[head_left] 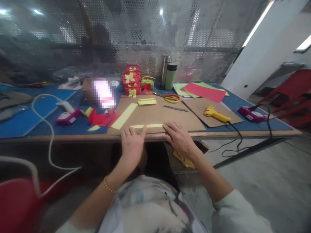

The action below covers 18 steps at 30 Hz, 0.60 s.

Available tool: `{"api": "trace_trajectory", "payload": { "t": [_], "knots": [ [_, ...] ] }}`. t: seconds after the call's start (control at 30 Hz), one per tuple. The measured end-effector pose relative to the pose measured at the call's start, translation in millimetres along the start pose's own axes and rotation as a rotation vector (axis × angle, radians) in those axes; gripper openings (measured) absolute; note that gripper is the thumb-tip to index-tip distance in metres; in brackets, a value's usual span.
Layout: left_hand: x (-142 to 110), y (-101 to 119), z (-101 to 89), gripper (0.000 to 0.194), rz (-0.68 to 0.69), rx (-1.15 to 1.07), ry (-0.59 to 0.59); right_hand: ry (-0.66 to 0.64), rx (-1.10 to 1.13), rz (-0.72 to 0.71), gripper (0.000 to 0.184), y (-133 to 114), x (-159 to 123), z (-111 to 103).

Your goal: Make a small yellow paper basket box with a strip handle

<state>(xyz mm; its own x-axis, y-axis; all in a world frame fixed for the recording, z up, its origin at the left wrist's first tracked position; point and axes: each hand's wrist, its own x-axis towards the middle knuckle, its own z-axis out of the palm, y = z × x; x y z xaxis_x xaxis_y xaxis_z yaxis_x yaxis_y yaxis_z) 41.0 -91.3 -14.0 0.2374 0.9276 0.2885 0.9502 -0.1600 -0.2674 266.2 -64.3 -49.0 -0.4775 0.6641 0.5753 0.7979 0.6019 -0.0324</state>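
Observation:
A narrow yellow paper strip [150,126] lies along the near edge of a brown cardboard sheet [155,115]. My left hand [132,140] rests at the table edge with its fingers flat and pressing the strip's left end. My right hand [178,137] lies flat at the strip's right end, fingers stretched toward it. A wider yellow strip [124,116] lies diagonally on the cardboard, and a folded yellow piece [147,102] sits farther back.
Scissors [171,98] and a metal ruler [175,108] lie on the cardboard. A yellow glue gun [216,114] rests on a second cardboard at right. Red paper scraps [102,118], small gift boxes [132,81], two flasks [168,76], coloured sheets [202,91] stand behind.

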Motion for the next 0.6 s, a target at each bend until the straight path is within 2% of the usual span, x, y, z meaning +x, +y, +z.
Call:
{"api": "trace_trajectory", "payload": {
  "t": [0.23, 0.47, 0.6],
  "knots": [
    [-2.6, -0.5, 6.6, 0.054, -0.044, -0.001, 0.045, 0.002, -0.001, 0.007, 0.045, 1.9, -3.2, 0.7],
    [-1.8, -2.5, 7.0, 0.051, -0.026, 0.045, 0.073, 0.003, 0.005, 0.013, 0.046, 1.2, -3.3, 2.2],
    [-2.2, -5.8, 6.0, 0.053, 0.0, -0.024, 0.126, 0.032, 0.008, 0.004, 0.045, 2.8, -4.4, 5.4]
  ]
}}
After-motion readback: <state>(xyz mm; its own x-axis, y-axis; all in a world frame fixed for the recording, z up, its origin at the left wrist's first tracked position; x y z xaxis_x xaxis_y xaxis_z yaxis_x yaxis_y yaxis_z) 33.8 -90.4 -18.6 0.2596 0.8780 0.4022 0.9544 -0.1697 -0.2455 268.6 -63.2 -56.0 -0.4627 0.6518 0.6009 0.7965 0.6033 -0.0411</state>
